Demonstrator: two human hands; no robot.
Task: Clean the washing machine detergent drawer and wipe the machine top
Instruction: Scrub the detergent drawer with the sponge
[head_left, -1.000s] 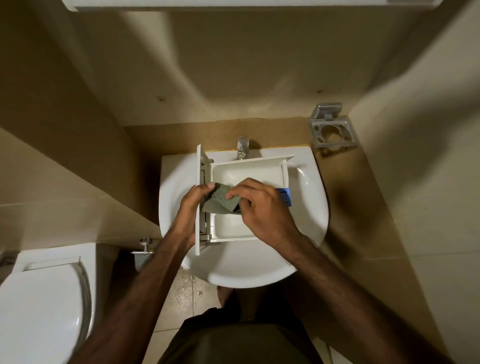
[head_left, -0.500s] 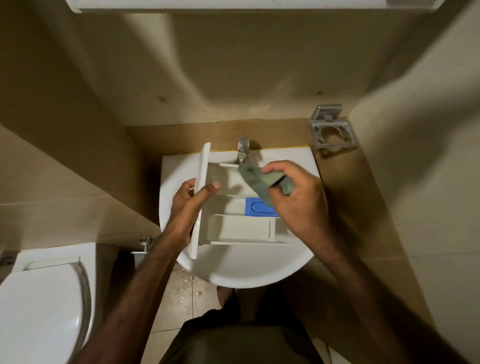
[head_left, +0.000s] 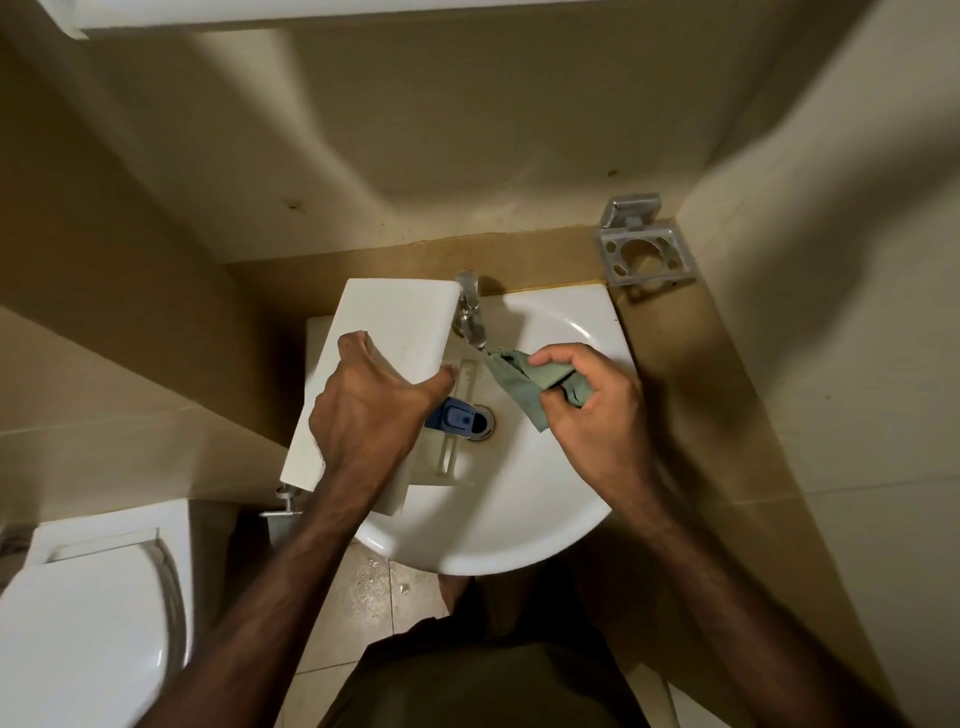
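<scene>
The white detergent drawer is tipped over the white sink, its flat front panel facing up at the left. My left hand grips the drawer across that panel, thumb toward the basin. A blue insert of the drawer shows below my thumb, over the drain. My right hand pinches a crumpled grey-green cloth just under the tap, apart from the drawer. The drawer's compartments are mostly hidden.
A metal toothbrush holder is fixed to the wall at the back right. A white toilet with its lid down stands at the lower left. Beige tiled walls close in on both sides. A valve sits under the sink's left edge.
My left hand has turned the drawer so its front panel faces up and the compartments point down into the basin. My right hand lifted the cloth out of the drawer toward the tap.
</scene>
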